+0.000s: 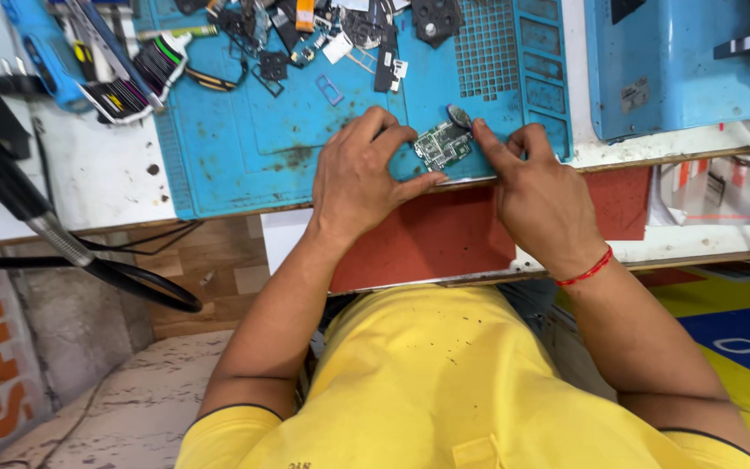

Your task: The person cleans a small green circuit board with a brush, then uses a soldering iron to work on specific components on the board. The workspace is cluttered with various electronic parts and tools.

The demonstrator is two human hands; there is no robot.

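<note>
Head view: hands (449, 178), circuit board (443, 145) at mat edge (305, 201)

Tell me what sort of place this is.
Probably a small electronics or phone repair bench: a green circuit board held between both hands on a blue repair mat, with loose parts and tools scattered behind.

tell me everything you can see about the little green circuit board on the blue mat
The circuit board is small, green and irregular in outline, studded with silvery metal shields and tiny components. It lies flat near the front edge of the blue work mat. The left hand pins its left side with fingertips and thumb; the right hand presses its index finger at the right edge, beside a small dark oval part.
</note>
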